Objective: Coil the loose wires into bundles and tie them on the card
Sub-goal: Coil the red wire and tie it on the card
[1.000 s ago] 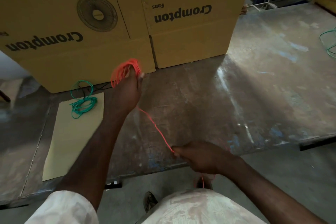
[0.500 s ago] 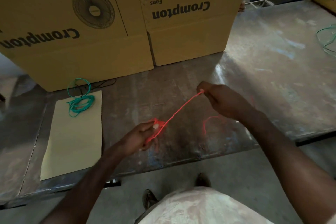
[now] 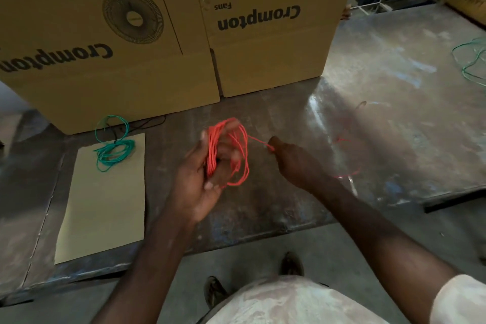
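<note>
A coil of red wire (image 3: 238,151) is looped around the fingers of my left hand (image 3: 202,179), which holds it above the middle of the metal table (image 3: 394,102). My right hand (image 3: 294,163) pinches the red strand that leaves the coil, just to its right. More of the red wire trails blurred over the table behind my right wrist. A coiled green wire bundle (image 3: 114,151) lies on the far end of the pale yellow card (image 3: 105,208) at the left.
Two large cardboard fan boxes (image 3: 263,34) stand along the back of the table. A loose green wire (image 3: 470,60) lies at the far right edge. A thin black wire (image 3: 147,125) lies by the boxes. My shoes show on the floor below the table's front edge.
My left hand rose from near the table edge toward the middle with a larger red coil on its fingers. My right hand moved close beside it, so the strand between them is short.
</note>
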